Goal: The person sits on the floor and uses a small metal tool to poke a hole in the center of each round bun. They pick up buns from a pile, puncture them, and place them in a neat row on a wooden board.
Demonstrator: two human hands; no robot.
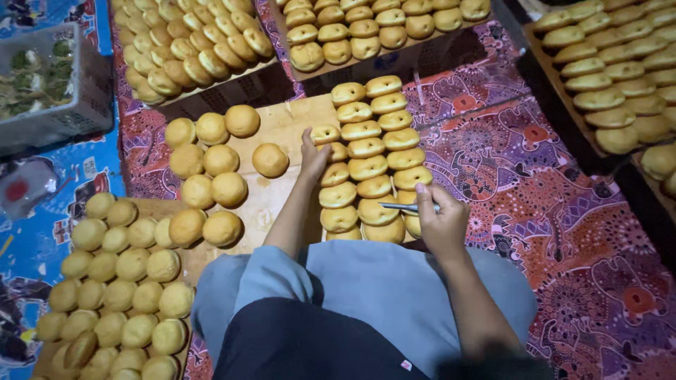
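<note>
Blue-grey sleeves lead to the right hand point(442, 224), its grip closed on a thin blade point(403, 207), and the left hand point(312, 158) pressing slit buns point(367, 167) on the board point(282, 127); crowded rows risk a nicked finger.

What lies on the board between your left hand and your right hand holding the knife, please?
In the head view, slit buns in rows lie between the left hand and the right hand, which holds a knife.

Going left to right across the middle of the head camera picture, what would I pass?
Round buns on the wooden board → left hand → rows of slit buns → right hand holding a thin tool → patterned red cloth.
</note>
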